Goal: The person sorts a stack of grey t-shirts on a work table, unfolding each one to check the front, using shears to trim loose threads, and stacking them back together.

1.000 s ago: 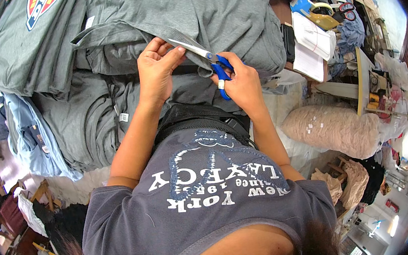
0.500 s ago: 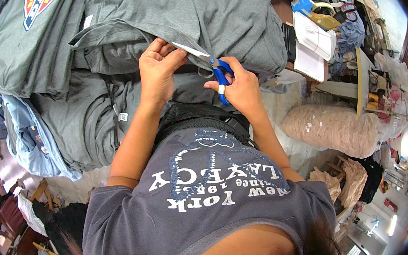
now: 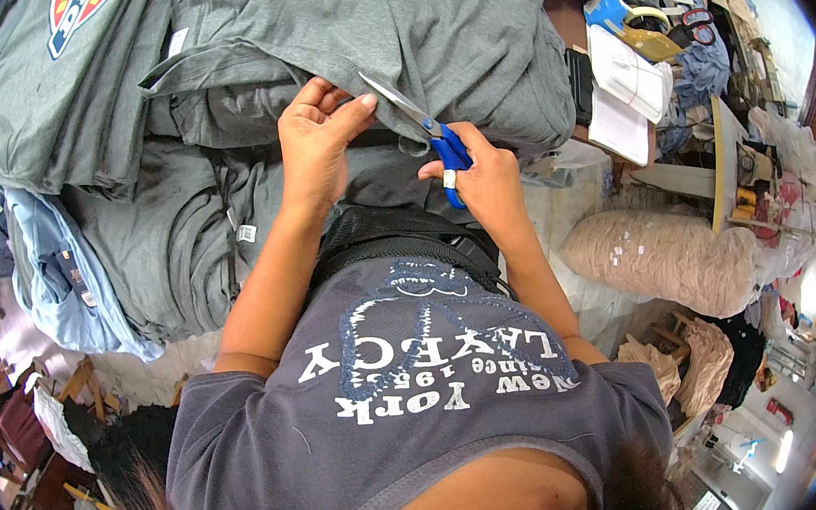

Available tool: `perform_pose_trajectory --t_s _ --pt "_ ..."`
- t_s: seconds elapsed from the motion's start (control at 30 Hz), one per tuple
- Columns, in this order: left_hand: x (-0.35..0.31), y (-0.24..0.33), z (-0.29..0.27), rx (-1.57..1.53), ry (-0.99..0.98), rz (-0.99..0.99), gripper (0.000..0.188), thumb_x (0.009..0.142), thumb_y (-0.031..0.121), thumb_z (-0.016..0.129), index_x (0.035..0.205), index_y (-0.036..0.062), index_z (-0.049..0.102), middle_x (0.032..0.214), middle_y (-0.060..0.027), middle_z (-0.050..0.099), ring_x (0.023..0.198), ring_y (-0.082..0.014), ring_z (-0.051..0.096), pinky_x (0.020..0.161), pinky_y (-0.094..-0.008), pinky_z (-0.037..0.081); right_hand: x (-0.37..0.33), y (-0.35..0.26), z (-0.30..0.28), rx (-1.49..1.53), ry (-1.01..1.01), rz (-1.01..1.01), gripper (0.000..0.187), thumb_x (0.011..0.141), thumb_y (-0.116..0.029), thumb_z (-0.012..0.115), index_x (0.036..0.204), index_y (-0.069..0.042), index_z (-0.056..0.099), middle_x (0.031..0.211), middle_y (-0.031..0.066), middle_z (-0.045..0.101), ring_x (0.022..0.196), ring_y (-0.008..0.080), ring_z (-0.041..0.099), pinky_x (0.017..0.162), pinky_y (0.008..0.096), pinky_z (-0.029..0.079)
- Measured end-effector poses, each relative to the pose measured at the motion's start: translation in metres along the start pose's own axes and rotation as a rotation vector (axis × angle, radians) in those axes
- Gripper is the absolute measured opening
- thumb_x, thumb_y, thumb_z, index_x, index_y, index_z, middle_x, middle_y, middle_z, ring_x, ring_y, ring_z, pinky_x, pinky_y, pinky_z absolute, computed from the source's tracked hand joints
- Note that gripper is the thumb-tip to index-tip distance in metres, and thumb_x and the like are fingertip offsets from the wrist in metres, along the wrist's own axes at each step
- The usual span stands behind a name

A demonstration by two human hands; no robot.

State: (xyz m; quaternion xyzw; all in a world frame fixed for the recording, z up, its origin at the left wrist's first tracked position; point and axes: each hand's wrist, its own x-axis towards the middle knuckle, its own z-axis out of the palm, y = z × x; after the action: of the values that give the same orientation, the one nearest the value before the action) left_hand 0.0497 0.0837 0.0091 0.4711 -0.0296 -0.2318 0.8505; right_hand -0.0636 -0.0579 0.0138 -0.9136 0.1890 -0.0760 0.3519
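My left hand [image 3: 317, 144] is closed, thumb against fingers, pinching the hem edge of a grey T-shirt [image 3: 301, 25]. The fingertips hide just what lies in the pinch. In my right hand [image 3: 488, 177] are scissors with blue handles [image 3: 453, 157]. Their silver blades point up and left over the grey cloth. The blades look closed together, and their tip is a little above and to the right of my left thumb, apart from it. More grey garments [image 3: 164, 232] hang in folds below the hem, with a small white label [image 3: 246, 233] showing.
On the left hangs a light blue garment [image 3: 53, 275]. White papers [image 3: 626, 89], a tape roll in a dispenser [image 3: 645, 21] and a red-handled tool [image 3: 697, 25] lie at the right. A large beige bundle [image 3: 660, 258] sits lower right.
The scissors have shifted slightly right, away from my left fingertips, and their blades and handles have come together. My left hand stays almost in place.
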Motion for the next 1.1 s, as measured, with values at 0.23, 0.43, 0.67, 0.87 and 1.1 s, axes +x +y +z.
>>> perform_pose_trajectory --t_s 0.23,0.43,0.67,0.87,1.1 --pt "-0.002 -0.004 0.002 0.001 -0.007 0.01 0.027 0.073 -0.001 0.061 0.099 0.0005 0.053 0.091 -0.0056 0.06 0.078 -0.011 0.057 0.067 -0.0236 0.047 0.003 -0.012 -0.008 -0.136 0.036 -0.017 0.055 0.056 -0.042 0.072 0.095 -0.009 0.052 0.062 0.0102 0.058 0.06 0.0283 0.059 0.052 0.0363 0.044" --pt "-0.002 -0.006 0.001 -0.007 -0.013 0.038 0.029 0.073 -0.001 0.061 0.1 -0.0028 0.052 0.093 -0.0092 0.059 0.078 -0.0117 0.058 0.067 -0.0224 0.048 0.013 -0.015 -0.005 -0.116 0.023 -0.056 0.054 0.057 -0.042 0.071 0.095 -0.01 0.051 0.061 0.0094 0.057 0.059 0.0274 0.058 0.051 0.0359 0.043" --pt "-0.002 -0.005 0.002 0.013 -0.012 0.026 0.029 0.073 0.0 0.061 0.1 -0.0027 0.052 0.093 -0.0089 0.059 0.078 -0.0108 0.058 0.066 -0.0226 0.048 0.014 -0.012 -0.002 -0.066 0.021 -0.051 0.045 0.061 -0.037 0.071 0.09 -0.009 0.053 0.056 0.0146 0.055 0.055 0.0321 0.057 0.05 0.0386 0.042" --pt "0.01 0.0 -0.01 -0.117 0.075 -0.078 0.025 0.073 0.0 0.061 0.096 -0.0005 0.052 0.086 -0.0053 0.058 0.074 -0.0108 0.057 0.064 -0.023 0.047 0.01 -0.004 0.0 -0.042 0.021 -0.035 0.04 0.062 -0.033 0.071 0.088 -0.007 0.055 0.058 0.0182 0.055 0.057 0.0333 0.058 0.05 0.0399 0.042" --pt "0.01 0.003 -0.009 -0.088 0.096 -0.006 0.026 0.072 -0.003 0.06 0.096 0.0006 0.05 0.086 -0.0036 0.058 0.076 -0.0105 0.057 0.066 -0.024 0.047 0.012 -0.011 0.001 -0.077 0.044 -0.047 0.049 0.058 -0.037 0.073 0.094 -0.008 0.053 0.061 0.0147 0.057 0.059 0.0318 0.058 0.052 0.0385 0.043"
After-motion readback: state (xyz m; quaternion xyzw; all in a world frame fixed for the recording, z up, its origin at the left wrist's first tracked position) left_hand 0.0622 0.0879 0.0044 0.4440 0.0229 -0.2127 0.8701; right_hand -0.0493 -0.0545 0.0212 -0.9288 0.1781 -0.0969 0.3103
